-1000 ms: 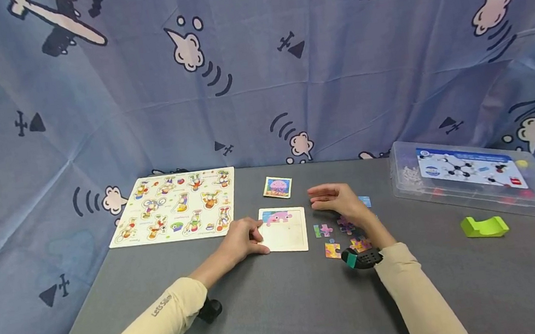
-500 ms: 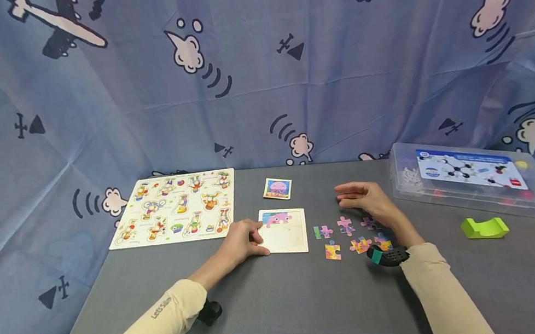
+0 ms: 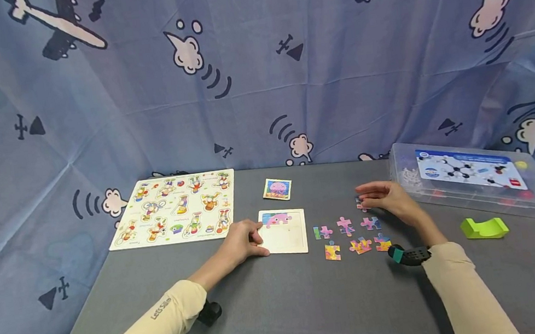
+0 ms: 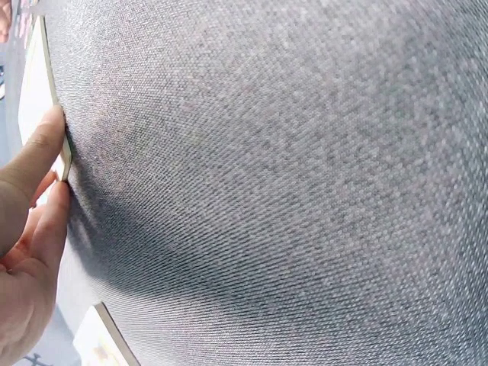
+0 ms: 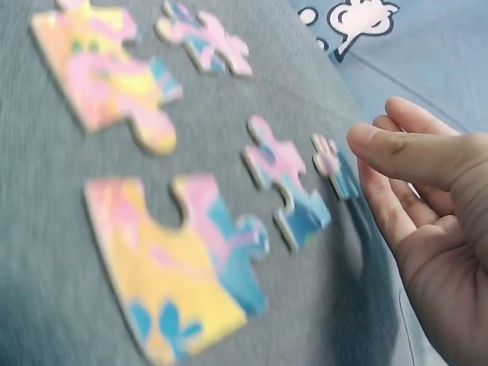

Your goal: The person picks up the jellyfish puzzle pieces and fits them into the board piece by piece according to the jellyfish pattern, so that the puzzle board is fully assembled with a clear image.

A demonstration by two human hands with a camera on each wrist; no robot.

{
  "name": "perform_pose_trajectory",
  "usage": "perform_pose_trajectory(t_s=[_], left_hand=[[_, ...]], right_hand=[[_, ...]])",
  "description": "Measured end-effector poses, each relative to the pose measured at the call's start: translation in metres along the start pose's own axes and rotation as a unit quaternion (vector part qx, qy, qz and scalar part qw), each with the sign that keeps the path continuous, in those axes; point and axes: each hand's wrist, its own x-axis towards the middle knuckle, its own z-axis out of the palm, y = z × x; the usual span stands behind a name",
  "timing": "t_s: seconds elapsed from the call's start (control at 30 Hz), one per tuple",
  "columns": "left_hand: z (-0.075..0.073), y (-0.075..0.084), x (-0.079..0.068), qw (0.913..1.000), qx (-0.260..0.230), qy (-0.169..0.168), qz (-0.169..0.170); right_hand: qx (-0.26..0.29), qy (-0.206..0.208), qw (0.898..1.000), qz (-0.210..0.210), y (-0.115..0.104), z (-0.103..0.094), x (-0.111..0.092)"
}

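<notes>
My left hand grips the left edge of a small square wooden puzzle tray; the left wrist view has thumb and fingers at the corner of the tray. Blue and pink pieces fill part of its top row. Over to the right, my right hand hovers with loosely bent fingers beside a pink-and-blue jigsaw piece, partly covered in the head view. Nothing shows between thumb and fingers of the right hand in its wrist view, where that piece lies just past the fingertips.
Several loose jigsaw pieces lie in two rows right of the tray. Behind it sits a small jellyfish picture card. A large picture board lies back left. A clear plastic box and green curved block stand right.
My right hand has moved rightward across the loose pieces, uncovering several of them, to the upper right one. The left hand stays on the tray.
</notes>
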Motion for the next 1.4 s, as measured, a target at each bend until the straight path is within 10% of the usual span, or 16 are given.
perform_pose_trajectory(t_s=[0.5,1.4], left_hand=[[0.001,-0.002,0.001,0.9999,0.001,0.002,0.016],[0.003,-0.006,0.001,0.9998,-0.003,0.006,0.017]], right_hand=[[-0.153,-0.014,0.988,-0.005,-0.006,-0.016,-0.007],[-0.131,0.019,0.991,-0.026,0.013,-0.016,-0.006]])
